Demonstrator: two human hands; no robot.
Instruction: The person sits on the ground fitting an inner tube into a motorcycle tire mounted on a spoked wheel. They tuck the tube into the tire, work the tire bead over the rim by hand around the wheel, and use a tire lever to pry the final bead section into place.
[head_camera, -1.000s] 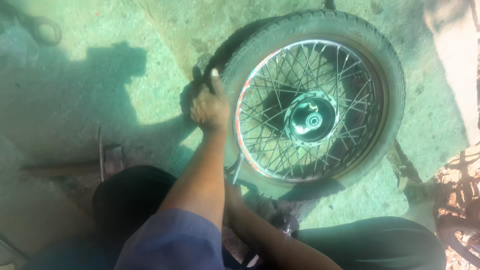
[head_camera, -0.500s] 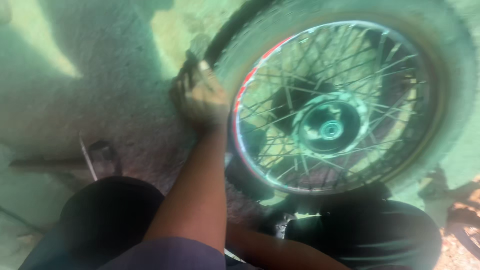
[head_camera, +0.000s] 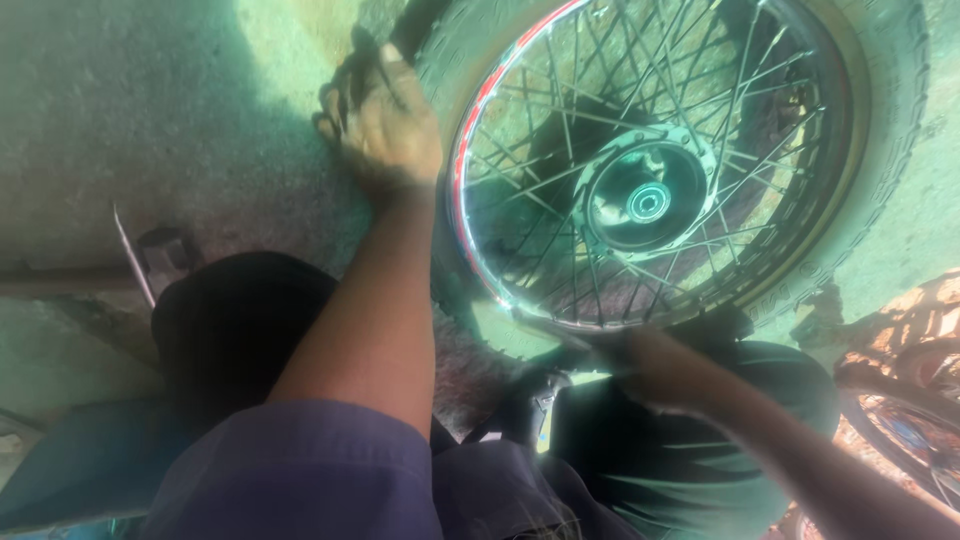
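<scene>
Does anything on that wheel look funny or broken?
Yes. At the wheel's upper left, the black tyre bulges away from the shiny rim where the left hand grips it. Elsewhere it sits snug. The spokes look straight.

A black rubber tyre on a steel spoked wheel rim (head_camera: 890, 130) lies flat on the rough concrete ground (head_camera: 130, 130), filling the upper right of the view. The left hand (head_camera: 385, 125) sits at the wheel's left edge, on the tyre. The right hand (head_camera: 650, 365) rests at the wheel's near edge — just before the person's dark-trousered knees (head_camera: 235, 320). Left of the knees lies a thin metal rod (head_camera: 132, 255). At far right, beside the tyre, stands part of another spoked wheel (head_camera: 905, 430).
</scene>
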